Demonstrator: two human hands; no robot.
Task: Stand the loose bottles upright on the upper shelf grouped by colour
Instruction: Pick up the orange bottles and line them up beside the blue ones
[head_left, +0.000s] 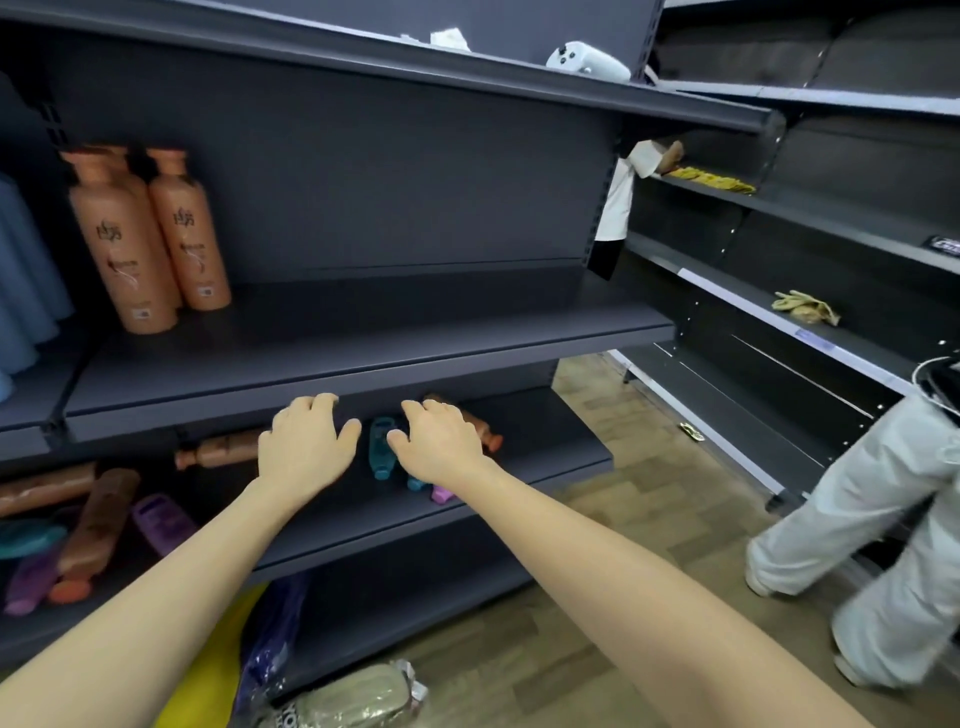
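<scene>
Three orange bottles (156, 234) stand upright at the left of the upper shelf (363, 358). Pale blue bottles (26, 280) stand at the far left. On the lower shelf (545, 457) lie loose bottles: an orange one (223, 449) by my left hand, a teal one (382, 447) between my hands, an orange one (475, 423) behind my right hand, a purple one (441, 493) under my wrist. My left hand (306, 447) and right hand (441, 447) reach over them with relaxed fingers, holding nothing that I can see.
More orange, purple and teal bottles (98, 525) lie piled at the lower left. A person in pale trousers (872, 519) stands at the right by another shelf unit. Bags (270, 649) lie on the wooden floor below.
</scene>
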